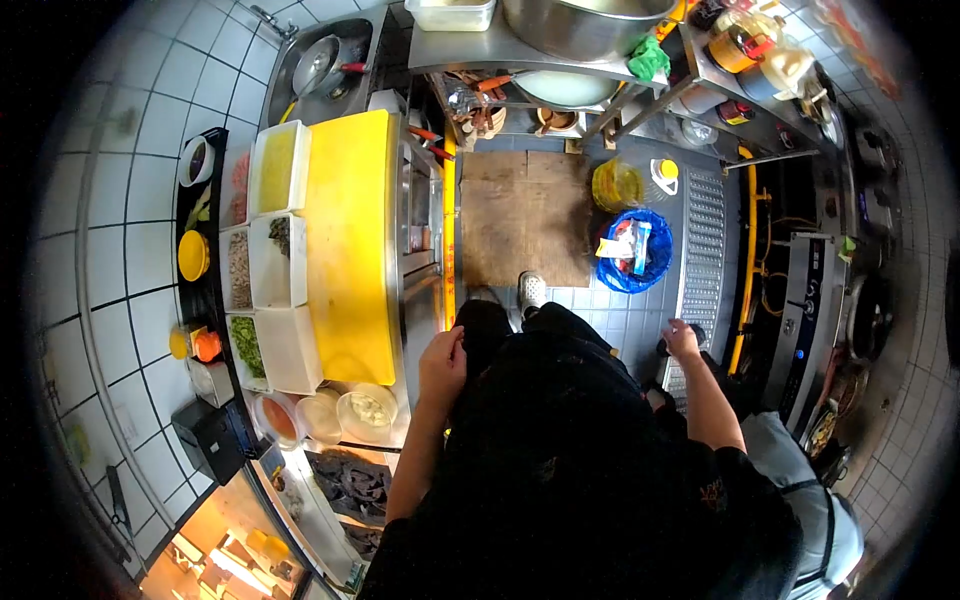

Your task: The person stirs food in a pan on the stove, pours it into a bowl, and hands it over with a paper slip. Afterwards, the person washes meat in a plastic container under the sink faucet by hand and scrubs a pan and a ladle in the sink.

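Observation:
My left hand point(443, 365) hangs beside the counter, just right of the yellow cutting board point(352, 240). Its fingers are curled in loosely, and I see nothing in them. My right hand point(683, 340) is out to the right above the floor, below a bin with a blue bag point(640, 268). Its fingers are bent and slightly apart, with nothing visible between them. Along the board's left side stand white containers, among them one with chopped greens point(246, 350). A tub of pale pieces point(367, 411) sits at the counter's near end.
Ahead, a brown floor mat point(525, 220) lies before a steel shelf holding a large pot point(590, 22). A yellow jug point(617, 184) stands behind the bin. A metal drain grate point(702, 240) runs alongside the stove point(805, 320). Another person in grey point(790, 470) is close on my right.

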Tool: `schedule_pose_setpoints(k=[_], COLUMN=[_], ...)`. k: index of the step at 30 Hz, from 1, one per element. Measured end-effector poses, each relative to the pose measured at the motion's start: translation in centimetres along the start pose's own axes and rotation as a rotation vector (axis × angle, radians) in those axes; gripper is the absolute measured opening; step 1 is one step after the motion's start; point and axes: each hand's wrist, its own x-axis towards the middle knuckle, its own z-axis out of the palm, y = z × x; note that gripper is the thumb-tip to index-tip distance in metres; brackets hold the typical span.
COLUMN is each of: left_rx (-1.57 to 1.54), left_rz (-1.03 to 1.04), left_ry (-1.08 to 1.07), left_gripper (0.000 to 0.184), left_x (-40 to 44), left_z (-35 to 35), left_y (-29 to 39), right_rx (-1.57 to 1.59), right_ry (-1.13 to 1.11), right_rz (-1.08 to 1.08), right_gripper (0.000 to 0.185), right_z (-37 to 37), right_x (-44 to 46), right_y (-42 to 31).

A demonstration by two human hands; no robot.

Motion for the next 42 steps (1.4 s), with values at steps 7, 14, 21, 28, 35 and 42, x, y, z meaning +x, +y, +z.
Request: schedule_pose_setpoints(k=[7, 14, 21, 28, 35, 42], left_rx=[-0.122, -0.182, -0.214, -0.292, -0.251, -0.249], left_rz=[-0.046, 0.019, -0.057, -0.112, -0.126, -0.183], left_ry=[-0.049, -0.100, -0.108, -0.096, -0.068, -0.054], left_gripper=[0.023, 0.023, 0.022, 0.024, 0.025, 0.024], left_x=[4.1, 9.8, 11.0, 10.0, 8.8, 7.9], left_z=[-0.6, -2.0, -3.3, -3.4, -3.8, -3.0], left_y=[-3.4, -5.1, -7.3, -8.3, -7.8, -6.9], right_rx=[0.255, 0.039, -0.056, 0.022, 0.062, 0.033], right_ry=[-0.040, -0.074, -0.135, -0.095, -0.060, -0.134], right_rz=[0.139, -0.024, 0.104, 0.124, 0.022, 0.029], right_gripper=[0.045, 0.047, 0.045, 0.045, 0.047, 0.047], right_z=[-3.8, -0.6, -0.2, -2.5, -4.4, -4.8], right_x=[1.6, -3.0, -4.2, -1.9, 0.1, 1.8], right_y=[-10.7, -13.5, -12.8, -15.7, -19.5, -17.8])
